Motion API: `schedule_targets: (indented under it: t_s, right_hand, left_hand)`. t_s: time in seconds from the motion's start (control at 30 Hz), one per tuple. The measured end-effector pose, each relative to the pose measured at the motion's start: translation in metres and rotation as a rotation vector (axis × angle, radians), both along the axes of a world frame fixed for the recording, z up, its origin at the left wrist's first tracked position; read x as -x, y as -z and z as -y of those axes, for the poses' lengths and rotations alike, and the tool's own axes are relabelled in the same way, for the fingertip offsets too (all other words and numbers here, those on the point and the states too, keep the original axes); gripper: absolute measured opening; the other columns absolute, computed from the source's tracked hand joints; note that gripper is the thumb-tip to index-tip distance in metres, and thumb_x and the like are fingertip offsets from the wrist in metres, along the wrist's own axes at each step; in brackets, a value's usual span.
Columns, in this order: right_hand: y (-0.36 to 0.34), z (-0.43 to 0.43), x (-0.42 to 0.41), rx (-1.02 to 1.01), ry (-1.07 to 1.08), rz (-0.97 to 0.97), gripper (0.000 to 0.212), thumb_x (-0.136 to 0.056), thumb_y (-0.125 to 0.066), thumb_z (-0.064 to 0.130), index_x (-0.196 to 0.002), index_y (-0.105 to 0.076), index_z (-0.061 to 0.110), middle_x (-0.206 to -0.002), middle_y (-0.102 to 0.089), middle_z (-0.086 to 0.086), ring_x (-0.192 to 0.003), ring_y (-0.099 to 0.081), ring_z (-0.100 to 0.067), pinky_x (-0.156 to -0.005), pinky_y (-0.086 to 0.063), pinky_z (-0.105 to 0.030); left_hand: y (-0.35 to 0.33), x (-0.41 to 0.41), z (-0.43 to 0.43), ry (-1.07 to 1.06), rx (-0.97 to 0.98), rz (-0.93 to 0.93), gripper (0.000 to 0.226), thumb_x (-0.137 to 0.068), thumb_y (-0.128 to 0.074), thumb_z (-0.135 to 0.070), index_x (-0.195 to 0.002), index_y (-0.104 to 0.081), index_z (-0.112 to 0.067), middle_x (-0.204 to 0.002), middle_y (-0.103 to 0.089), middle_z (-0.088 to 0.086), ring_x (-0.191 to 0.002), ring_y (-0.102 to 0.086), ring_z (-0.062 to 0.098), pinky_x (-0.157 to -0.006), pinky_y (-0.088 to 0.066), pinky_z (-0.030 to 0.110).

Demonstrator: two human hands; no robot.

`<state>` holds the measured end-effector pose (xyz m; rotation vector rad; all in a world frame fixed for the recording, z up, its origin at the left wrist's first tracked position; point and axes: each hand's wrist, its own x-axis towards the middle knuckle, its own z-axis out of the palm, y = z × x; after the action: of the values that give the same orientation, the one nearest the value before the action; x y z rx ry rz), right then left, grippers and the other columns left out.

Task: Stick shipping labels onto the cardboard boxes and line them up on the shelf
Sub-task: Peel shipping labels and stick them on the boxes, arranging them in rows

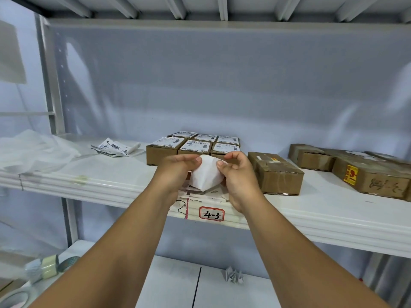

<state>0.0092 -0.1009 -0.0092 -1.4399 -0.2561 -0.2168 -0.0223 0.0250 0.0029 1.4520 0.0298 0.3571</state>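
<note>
Outstretched left hand [178, 172] and right hand [238, 178], both in pinch grip on sheet [206, 177].

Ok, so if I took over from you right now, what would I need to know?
Hands: the left hand and right hand both pinch a white sheet, blank side to the camera, over the shelf.
Done: six labelled boxes sit in two rows of three, just behind the hands.
Left: the brown box beside them and the boxes further right show no shipping label yet.
Spare printed labels lie on the shelf to the left.
</note>
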Motion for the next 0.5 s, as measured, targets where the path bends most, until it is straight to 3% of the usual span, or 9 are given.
schedule_targets:
  t_s: [0.1, 0.2, 0.3, 0.33, 0.43, 0.5]
  right_hand:
    - [-0.001, -0.002, 0.006, 0.167, 0.041, 0.082, 0.017, -0.097, -0.047, 0.008, -0.091, -0.046, 0.023, -0.090, -0.054, -0.002, -0.071, -0.047, -0.013, -0.050, -0.041, -0.023]
    - [-0.001, -0.004, 0.007, 0.285, 0.124, 0.168, 0.011, -0.097, -0.046, 0.009, -0.094, -0.046, 0.020, -0.083, -0.047, 0.005, -0.066, -0.044, -0.012, -0.050, -0.040, -0.022]
    - [-0.001, -0.005, 0.008, 0.350, 0.170, 0.190, 0.010, -0.096, -0.047, 0.010, -0.092, -0.046, 0.019, -0.079, -0.046, 0.007, -0.063, -0.042, -0.012, -0.046, -0.036, -0.022]
    - [-0.001, -0.005, 0.008, 0.362, 0.163, 0.189, 0.011, -0.096, -0.048, 0.010, -0.092, -0.046, 0.020, -0.078, -0.047, 0.007, -0.062, -0.043, -0.013, -0.047, -0.035, -0.024]
    - [-0.002, -0.006, 0.010, 0.373, 0.137, 0.176, 0.013, -0.096, -0.046, 0.010, -0.092, -0.045, 0.022, -0.078, -0.053, 0.007, -0.059, -0.045, -0.012, -0.044, -0.033, -0.022]
    - [-0.002, -0.006, 0.011, 0.357, 0.108, 0.167, 0.015, -0.096, -0.045, 0.010, -0.090, -0.045, 0.023, -0.080, -0.055, 0.005, -0.061, -0.047, -0.016, -0.043, -0.033, -0.023]
  left_hand:
    - [0.000, 0.000, 0.002, 0.007, -0.024, 0.008, 0.012, -0.091, -0.060, -0.021, -0.097, -0.066, -0.013, -0.085, -0.066, 0.003, -0.067, -0.060, 0.015, -0.043, -0.044, 0.016]
    - [-0.002, -0.001, 0.005, -0.056, -0.130, -0.025, 0.033, -0.097, -0.045, -0.039, -0.095, -0.066, -0.013, -0.080, -0.066, 0.003, -0.065, -0.060, 0.014, -0.046, -0.044, 0.018]
    - [-0.004, -0.007, 0.006, -0.090, -0.167, -0.108, 0.053, -0.094, -0.032, -0.060, -0.092, -0.064, -0.018, -0.090, -0.066, 0.005, -0.079, -0.062, 0.018, -0.063, -0.049, 0.026]
    - [-0.003, -0.009, 0.007, -0.094, -0.207, -0.121, 0.055, -0.091, -0.033, -0.064, -0.091, -0.063, -0.018, -0.088, -0.063, 0.003, -0.078, -0.060, 0.017, -0.066, -0.047, 0.027]
    - [0.001, -0.011, 0.014, -0.112, -0.287, -0.082, 0.049, -0.088, -0.046, -0.061, -0.072, -0.053, -0.015, -0.063, -0.046, 0.000, -0.056, -0.043, 0.016, -0.055, -0.031, 0.027]
    - [0.001, -0.014, 0.017, -0.157, -0.315, -0.094, 0.051, -0.087, -0.049, -0.059, -0.062, -0.048, -0.015, -0.057, -0.044, 0.000, -0.054, -0.042, 0.018, -0.057, -0.030, 0.028]
